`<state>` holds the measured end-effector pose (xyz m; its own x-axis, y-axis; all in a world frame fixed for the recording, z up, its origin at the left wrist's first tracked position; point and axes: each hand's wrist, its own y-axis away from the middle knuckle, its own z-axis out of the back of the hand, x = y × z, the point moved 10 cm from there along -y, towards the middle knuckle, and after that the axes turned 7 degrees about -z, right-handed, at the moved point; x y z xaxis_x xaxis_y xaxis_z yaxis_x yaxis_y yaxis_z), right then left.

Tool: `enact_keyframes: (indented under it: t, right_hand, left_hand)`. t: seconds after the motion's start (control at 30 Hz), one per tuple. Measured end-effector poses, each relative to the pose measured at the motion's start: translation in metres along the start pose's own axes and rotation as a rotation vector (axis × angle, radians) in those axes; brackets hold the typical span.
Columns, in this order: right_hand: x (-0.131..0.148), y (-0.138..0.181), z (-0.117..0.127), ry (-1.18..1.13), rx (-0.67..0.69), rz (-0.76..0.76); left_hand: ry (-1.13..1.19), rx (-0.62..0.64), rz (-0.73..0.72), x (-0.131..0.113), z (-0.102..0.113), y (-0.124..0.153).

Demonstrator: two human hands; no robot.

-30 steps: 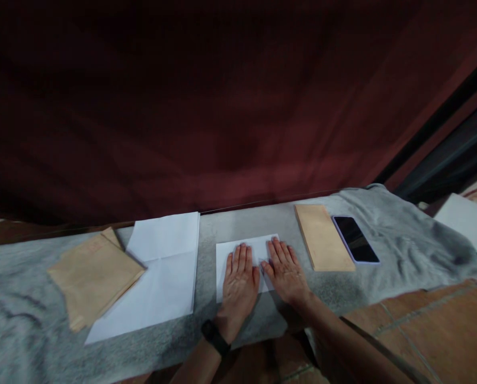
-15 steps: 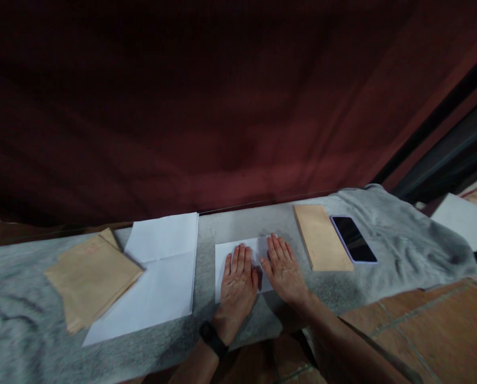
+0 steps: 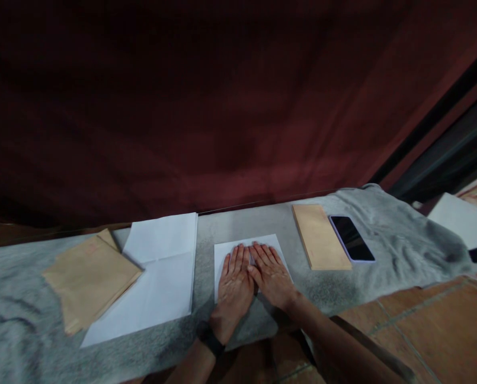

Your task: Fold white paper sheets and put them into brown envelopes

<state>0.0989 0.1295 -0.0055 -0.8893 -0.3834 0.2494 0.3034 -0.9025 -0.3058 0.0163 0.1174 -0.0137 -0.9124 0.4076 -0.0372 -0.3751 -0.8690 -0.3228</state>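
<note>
A small white sheet of paper (image 3: pixel 276 245), which looks folded, lies on the grey cloth in front of me. My left hand (image 3: pixel 235 280) rests flat on its left half, fingers stretched forward. On the right half lies my right hand (image 3: pixel 272 274), also flat, its thumb close against the left hand. Much of the paper is hidden under both palms. To the left is a stack of larger white sheets (image 3: pixel 164 288) with a crease across it. Brown paper envelopes (image 3: pixel 92 277) lie over its left edge.
A neat stack of brown envelopes (image 3: pixel 322 240) lies to the right, beside a phone (image 3: pixel 352 239) in a purple case. The grey cloth (image 3: pixel 414 240) is wrinkled at the right. Behind hangs a dark red curtain (image 3: pixel 238 133). Tiled floor (image 3: pixel 442 325) shows at the lower right.
My right hand has slid left across the paper, close to my left hand, uncovering the paper's right edge. My left hand stays nearly in place.
</note>
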Motion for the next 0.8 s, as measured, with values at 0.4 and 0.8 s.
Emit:
enact_keyframes:
  t: [0.4, 0.8]
  right_hand:
    - [-0.02, 0.006, 0.001, 0.097, -0.105, -0.078]
    - [-0.043, 0.008, 0.002, 0.145, -0.086, -0.16]
  left_hand:
    - [-0.024, 0.02, 0.084, 0.024, 0.006, 0.005]
    - [-0.089, 0.013, 0.229, 0.058, 0.01, 0.009]
